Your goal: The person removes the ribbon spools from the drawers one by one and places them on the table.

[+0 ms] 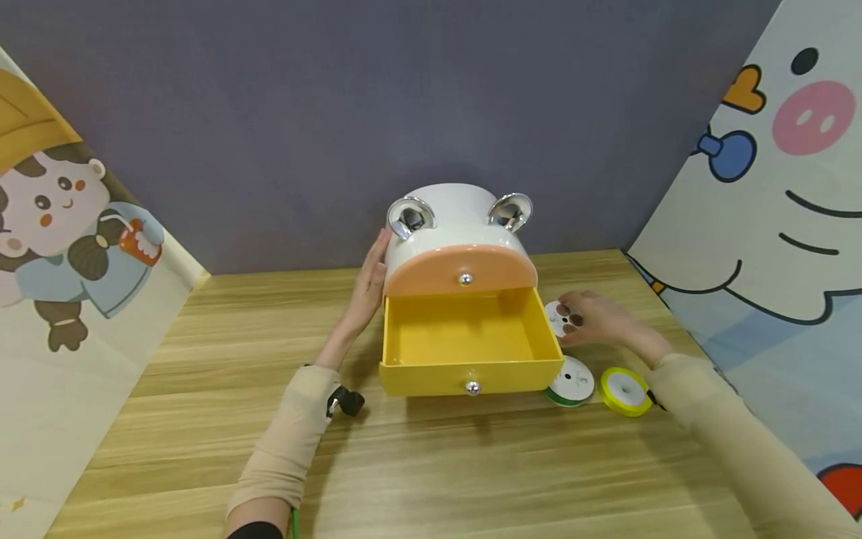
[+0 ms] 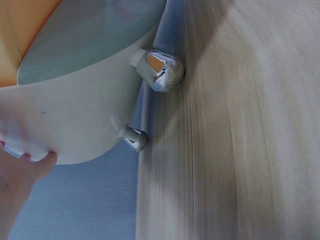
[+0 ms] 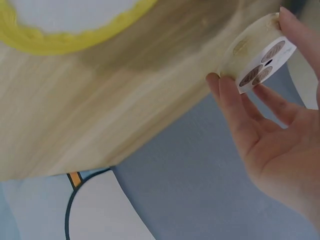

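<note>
A plain grey-blue wall (image 1: pixel 431 112) stands behind the cabinet, whose place is near the far edge of a pale, wood-grained table (image 1: pixel 202 419). To the cabinet's right rises a panel printed with a cartoon pig (image 1: pixel 808 187); to its left, another printed with a cartoon child (image 1: pixel 60 202). The white cabinet (image 1: pixel 458 217) itself has a peach upper front (image 1: pixel 431 273) and, below, a yellow drawer (image 1: pixel 471 379) that stands pulled out. At the cabinet's left side, the left hand (image 1: pixel 367 288) lies with extended fingers against its wall, gripping nothing. To the cabinet's right, the right hand (image 1: pixel 598 320) pinches a white spool with brown circles (image 1: pixel 557 322) between thumb and fingers, beside the drawer. Nearer than that, also right of the cabinet, lie a yellow-rimmed spool (image 1: pixel 626 388) and a green-edged spool (image 1: pixel 572 380), the latter just beside the drawer's front corner. Silver rings (image 1: pixel 411 217) top the cabinet; smaller silver knobs (image 1: pixel 473 387) mark its fronts.
</note>
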`<state>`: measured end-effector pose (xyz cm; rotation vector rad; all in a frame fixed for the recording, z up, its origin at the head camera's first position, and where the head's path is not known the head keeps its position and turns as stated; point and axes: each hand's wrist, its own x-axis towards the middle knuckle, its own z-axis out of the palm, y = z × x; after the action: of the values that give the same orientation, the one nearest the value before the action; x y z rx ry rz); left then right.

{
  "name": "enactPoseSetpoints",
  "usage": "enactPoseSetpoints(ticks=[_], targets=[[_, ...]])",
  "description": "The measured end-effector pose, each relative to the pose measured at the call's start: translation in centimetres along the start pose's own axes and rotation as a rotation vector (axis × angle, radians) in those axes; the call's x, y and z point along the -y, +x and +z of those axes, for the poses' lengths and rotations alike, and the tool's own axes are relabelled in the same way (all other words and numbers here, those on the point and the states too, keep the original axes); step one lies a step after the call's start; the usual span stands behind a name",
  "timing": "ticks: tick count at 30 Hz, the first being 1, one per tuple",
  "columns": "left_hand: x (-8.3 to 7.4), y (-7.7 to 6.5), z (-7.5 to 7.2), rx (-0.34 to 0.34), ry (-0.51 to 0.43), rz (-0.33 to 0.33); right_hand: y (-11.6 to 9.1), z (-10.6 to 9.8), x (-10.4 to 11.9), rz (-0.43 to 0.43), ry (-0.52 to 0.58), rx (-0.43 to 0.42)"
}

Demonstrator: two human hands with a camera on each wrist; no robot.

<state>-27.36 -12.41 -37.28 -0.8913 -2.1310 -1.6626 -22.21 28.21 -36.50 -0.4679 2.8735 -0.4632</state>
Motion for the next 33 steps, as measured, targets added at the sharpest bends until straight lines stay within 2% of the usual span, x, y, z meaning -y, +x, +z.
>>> enactPoseSetpoints(ticks=[9, 14, 21, 27, 33], targets=[[0.1, 0.1, 0.0, 0.008, 0.003, 0.003, 0.9, 1.1, -0.7, 0.005, 0.021, 0.031], [0.4, 0.0, 0.1, -0.011, -0.009, -0.006, 1.3, 1.4, -1.0, 0.024, 0.019, 0.054], [3.8, 0.3, 0.1, -0.012, 0.017, 0.020, 1.6, 2.0, -1.3, 0.022, 0.039, 0.061], [4.4, 0.4, 0.1, -0.022, 0.022, 0.017, 1.7, 2.4, -1.4, -0.017, 0.052, 0.056], [4.4, 0.4, 0.1, -0.023, 0.024, 0.007, 1.7, 2.6, -1.5, 0.011, 0.037, 0.072]])
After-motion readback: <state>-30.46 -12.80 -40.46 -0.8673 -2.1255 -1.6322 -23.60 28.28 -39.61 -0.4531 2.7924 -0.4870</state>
